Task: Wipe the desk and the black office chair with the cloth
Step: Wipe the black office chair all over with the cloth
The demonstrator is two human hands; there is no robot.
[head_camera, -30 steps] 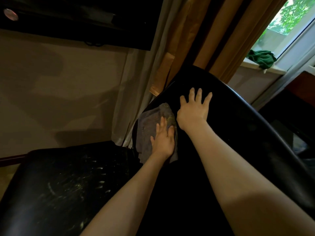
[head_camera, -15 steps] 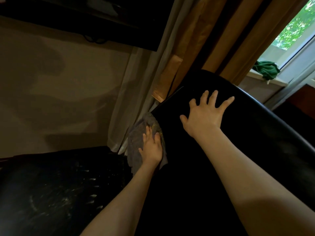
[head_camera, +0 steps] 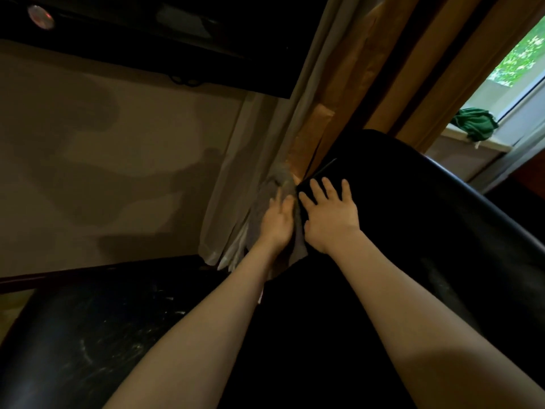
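Note:
The black office chair (head_camera: 413, 231) fills the right and lower part of the head view, its back tilted toward me. A grey cloth (head_camera: 281, 178) lies over the left edge of the chair back. My left hand (head_camera: 278, 221) presses flat on the cloth with straight fingers. My right hand (head_camera: 331, 215) rests flat on the black chair back just right of the cloth, fingers spread. The worn black seat (head_camera: 88, 335) with pale scuff marks lies at the lower left.
A pale curtain (head_camera: 265, 143) and tan drapes (head_camera: 413, 69) hang right behind the chair's left edge. A dark wall-mounted screen (head_camera: 147, 33) is overhead. A green cloth (head_camera: 474, 125) sits on the window sill at right. A beige wall is at left.
My left hand has slid the cloth further to the chair back's left edge and upward. My right hand has moved left, close beside it. The camera view has shifted.

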